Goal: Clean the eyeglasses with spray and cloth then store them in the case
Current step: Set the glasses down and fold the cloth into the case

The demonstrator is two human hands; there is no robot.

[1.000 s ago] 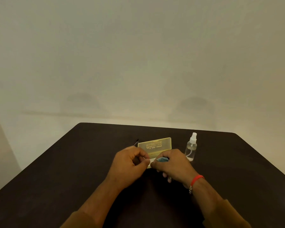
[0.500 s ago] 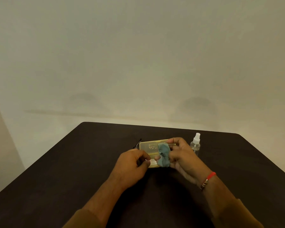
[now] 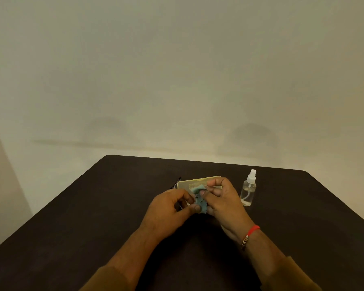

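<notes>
A small teal cloth (image 3: pixel 200 199) hangs crumpled between my two hands, just above the near edge of the pale yellow case (image 3: pixel 195 182). My left hand (image 3: pixel 169 208) pinches the cloth's lower left part with thumb and fingers. My right hand (image 3: pixel 221 199) grips its right side. The case lies flat on the dark table (image 3: pixel 93 217); whether it is open I cannot tell. A thin black piece of the eyeglasses (image 3: pixel 176 183) sticks out at the case's left end, the rest hidden. The clear spray bottle (image 3: pixel 248 191) stands upright right of my right hand.
The table's far edge (image 3: pixel 198 160) runs a short way behind the case, with a plain pale wall beyond it. My right wrist carries a red band (image 3: pixel 253 230). Bare dark tabletop lies to the left and right of my arms.
My right hand lifted the teal cloth from low beside the case, and my left hand has taken hold of its other side. The bottle, case and eyeglasses stayed put.
</notes>
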